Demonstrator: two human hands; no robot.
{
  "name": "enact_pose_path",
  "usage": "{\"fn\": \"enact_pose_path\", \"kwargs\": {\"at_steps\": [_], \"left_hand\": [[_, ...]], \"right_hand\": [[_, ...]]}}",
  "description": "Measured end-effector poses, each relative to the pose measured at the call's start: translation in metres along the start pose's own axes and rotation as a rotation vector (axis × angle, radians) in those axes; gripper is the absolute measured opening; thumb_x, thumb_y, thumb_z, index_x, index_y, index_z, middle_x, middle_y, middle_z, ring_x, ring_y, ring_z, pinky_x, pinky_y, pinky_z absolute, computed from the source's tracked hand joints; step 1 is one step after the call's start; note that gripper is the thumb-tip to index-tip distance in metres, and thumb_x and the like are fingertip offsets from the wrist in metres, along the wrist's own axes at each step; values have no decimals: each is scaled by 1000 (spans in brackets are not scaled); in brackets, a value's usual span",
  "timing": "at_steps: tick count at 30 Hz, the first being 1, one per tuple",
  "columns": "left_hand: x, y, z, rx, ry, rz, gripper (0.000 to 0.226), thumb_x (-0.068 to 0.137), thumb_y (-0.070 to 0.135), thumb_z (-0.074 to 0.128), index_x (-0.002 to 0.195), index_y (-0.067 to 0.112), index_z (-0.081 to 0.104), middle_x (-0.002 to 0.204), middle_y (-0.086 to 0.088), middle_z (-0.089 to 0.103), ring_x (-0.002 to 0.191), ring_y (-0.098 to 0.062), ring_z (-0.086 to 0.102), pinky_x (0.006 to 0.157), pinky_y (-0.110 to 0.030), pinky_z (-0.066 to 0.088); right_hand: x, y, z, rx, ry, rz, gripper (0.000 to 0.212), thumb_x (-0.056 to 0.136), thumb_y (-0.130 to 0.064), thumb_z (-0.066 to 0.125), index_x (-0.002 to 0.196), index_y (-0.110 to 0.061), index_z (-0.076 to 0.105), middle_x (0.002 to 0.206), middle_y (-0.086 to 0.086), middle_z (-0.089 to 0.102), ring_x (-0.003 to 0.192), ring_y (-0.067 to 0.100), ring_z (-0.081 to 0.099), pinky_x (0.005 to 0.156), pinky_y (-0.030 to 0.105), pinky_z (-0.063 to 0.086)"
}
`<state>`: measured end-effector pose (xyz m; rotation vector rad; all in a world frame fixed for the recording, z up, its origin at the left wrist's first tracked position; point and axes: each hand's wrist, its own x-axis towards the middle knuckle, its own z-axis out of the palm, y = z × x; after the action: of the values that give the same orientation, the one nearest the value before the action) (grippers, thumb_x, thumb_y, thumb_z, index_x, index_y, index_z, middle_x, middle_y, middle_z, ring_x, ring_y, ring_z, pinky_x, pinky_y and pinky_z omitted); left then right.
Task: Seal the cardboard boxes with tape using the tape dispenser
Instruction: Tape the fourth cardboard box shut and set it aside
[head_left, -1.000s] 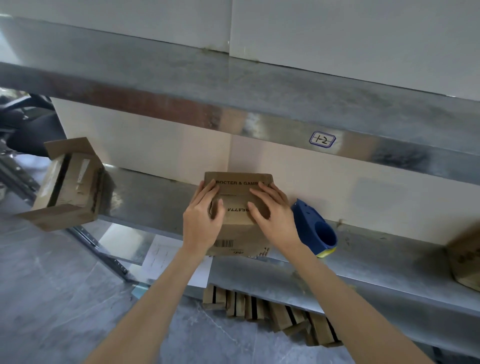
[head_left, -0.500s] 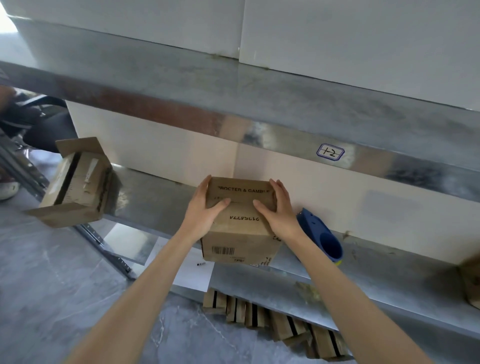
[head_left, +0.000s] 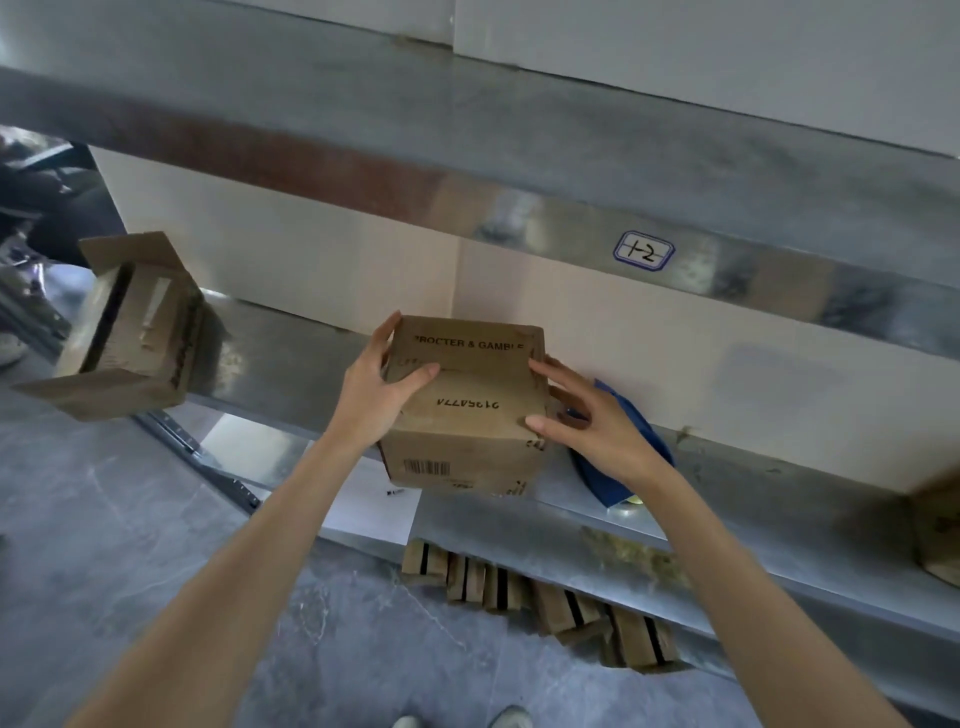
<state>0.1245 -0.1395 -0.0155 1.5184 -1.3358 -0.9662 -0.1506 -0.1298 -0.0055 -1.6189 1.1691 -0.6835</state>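
The light was dim and soft, brightest far to the left of the left hand (head_left: 374, 410). Glare streaked the steel shelf edge (head_left: 519, 218) above it; frame edges bowed and blurred.

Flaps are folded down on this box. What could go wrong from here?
The box sits at the front edge of the shelf; a push while taping could tip it off.
Only the left hand grips it, so the flaps may lift.
The tape dispenser lies mostly hidden behind the right hand; its blade cannot be seen, so grab carefully.
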Motion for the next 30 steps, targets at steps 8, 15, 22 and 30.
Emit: {"fn": "enact_pose_path", "kwargs": {"at_steps": [8, 15, 22, 30], "left_hand": [[-6, 0, -1, 15, 68, 62, 72, 86, 29, 77, 148, 29, 41, 136, 8, 56, 126, -7, 52, 106, -31, 43], [-18, -1, -5, 122, 191, 182, 50, 87, 25, 75, 132, 22, 54, 126, 10, 50, 111, -3, 54, 90, -37, 56], [-38, -9, -24, 230, -127, 151, 104, 55, 82, 74, 145, 53, 31, 159, 26, 21, 146, -6, 26, 118, -47, 31], [-40, -18, -37, 212, -168, 233, 101, 54, 68, 82, 144, 41, 45, 157, 16, 30, 144, -3, 28, 116, -49, 35]], "right_hand": [[-5, 4, -7, 19, -94, -32, 84, 64, -42, 86, 137, -58, 45, 160, -19, 21, 141, -4, 31, 115, 40, 38], [-8, 3, -6, -40, -74, -65, 91, 55, -58, 87, 136, -59, 45, 160, -21, 21, 140, 2, 36, 110, 48, 44], [-11, 3, 5, -192, 14, -154, 95, 59, -57, 81, 144, -53, 38, 161, -9, 26, 135, -16, 31, 109, 40, 46], [-26, 4, 16, -128, 143, -175, 64, 72, -23, 83, 131, -32, 60, 156, 2, 37, 133, -20, 26, 88, -4, 35]]}}
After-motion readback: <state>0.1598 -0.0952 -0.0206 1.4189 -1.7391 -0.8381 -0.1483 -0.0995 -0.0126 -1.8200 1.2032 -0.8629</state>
